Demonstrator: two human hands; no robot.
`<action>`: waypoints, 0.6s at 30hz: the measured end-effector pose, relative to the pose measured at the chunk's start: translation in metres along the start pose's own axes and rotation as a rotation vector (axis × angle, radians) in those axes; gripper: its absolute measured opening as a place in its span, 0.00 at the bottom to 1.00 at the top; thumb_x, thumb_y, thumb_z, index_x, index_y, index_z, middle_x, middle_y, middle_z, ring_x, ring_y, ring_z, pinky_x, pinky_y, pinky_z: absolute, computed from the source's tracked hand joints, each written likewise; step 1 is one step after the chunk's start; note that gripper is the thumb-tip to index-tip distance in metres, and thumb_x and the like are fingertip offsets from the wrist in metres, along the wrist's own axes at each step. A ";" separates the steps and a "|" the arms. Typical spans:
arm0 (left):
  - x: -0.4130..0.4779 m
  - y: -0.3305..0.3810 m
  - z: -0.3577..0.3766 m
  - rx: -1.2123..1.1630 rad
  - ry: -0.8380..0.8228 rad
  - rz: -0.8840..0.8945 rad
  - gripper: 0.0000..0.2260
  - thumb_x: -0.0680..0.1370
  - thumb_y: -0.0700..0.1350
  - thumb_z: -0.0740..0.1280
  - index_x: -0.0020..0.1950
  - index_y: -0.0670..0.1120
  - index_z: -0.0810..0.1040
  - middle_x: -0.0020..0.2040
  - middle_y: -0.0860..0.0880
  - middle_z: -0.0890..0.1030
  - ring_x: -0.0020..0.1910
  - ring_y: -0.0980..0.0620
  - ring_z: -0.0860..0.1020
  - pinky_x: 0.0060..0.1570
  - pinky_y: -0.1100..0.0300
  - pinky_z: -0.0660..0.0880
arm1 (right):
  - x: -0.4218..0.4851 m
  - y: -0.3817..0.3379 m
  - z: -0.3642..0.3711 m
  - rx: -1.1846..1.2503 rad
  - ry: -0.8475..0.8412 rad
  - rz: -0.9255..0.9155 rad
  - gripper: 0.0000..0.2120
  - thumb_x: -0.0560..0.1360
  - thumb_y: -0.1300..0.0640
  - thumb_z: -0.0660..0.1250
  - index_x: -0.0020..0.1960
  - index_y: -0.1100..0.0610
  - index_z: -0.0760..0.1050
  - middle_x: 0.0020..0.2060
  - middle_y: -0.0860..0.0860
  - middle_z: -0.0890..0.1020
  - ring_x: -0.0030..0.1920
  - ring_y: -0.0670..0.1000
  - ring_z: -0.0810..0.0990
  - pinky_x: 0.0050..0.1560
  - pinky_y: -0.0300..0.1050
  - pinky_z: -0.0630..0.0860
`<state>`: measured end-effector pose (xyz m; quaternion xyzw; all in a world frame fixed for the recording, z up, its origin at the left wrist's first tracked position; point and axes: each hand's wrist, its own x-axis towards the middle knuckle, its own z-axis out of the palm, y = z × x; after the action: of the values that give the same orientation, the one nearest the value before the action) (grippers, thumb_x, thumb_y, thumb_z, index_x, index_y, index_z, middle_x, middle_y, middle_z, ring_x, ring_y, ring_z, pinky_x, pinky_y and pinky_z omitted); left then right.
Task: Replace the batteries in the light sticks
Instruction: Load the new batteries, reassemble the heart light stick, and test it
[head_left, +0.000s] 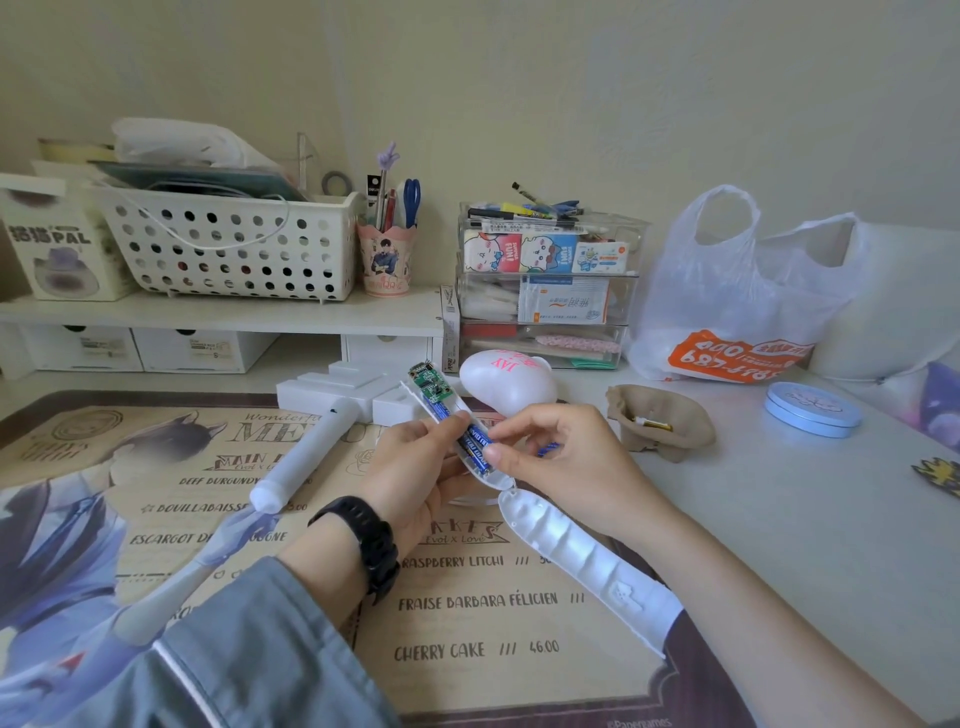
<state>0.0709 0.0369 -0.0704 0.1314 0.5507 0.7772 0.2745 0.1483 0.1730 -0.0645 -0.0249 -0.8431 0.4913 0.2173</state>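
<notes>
Fingertips (496, 453) on blue battery (475, 447) — open light stick (496, 482)

Plain cream wall (519, 78) fills the back, with soft, even light across it. Below, a white desk (779, 519) runs wide, a white riser shelf (234, 313) at its rear left, small white drawers (197, 351) tucked underneath.
</notes>
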 end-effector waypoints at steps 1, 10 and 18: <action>0.000 0.000 0.000 0.012 0.000 0.006 0.14 0.80 0.41 0.62 0.59 0.31 0.74 0.47 0.35 0.83 0.39 0.43 0.83 0.38 0.55 0.82 | 0.000 0.000 0.001 0.047 -0.019 0.032 0.07 0.70 0.59 0.75 0.44 0.49 0.81 0.41 0.54 0.83 0.37 0.46 0.77 0.41 0.40 0.77; -0.001 0.002 0.001 0.064 -0.051 0.042 0.14 0.79 0.42 0.63 0.58 0.32 0.75 0.51 0.34 0.82 0.42 0.41 0.82 0.43 0.52 0.81 | 0.003 0.001 -0.002 0.523 -0.130 0.382 0.19 0.69 0.68 0.72 0.57 0.60 0.71 0.49 0.60 0.80 0.47 0.55 0.79 0.55 0.54 0.75; -0.001 0.001 0.003 0.085 -0.122 0.047 0.15 0.79 0.43 0.63 0.60 0.33 0.75 0.53 0.32 0.80 0.45 0.40 0.80 0.44 0.50 0.80 | 0.001 -0.003 -0.007 0.663 -0.308 0.369 0.21 0.72 0.65 0.68 0.65 0.64 0.71 0.54 0.62 0.80 0.53 0.59 0.79 0.59 0.53 0.75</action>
<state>0.0731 0.0387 -0.0686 0.2030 0.5620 0.7501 0.2834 0.1504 0.1774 -0.0587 -0.0304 -0.6433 0.7650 -0.0070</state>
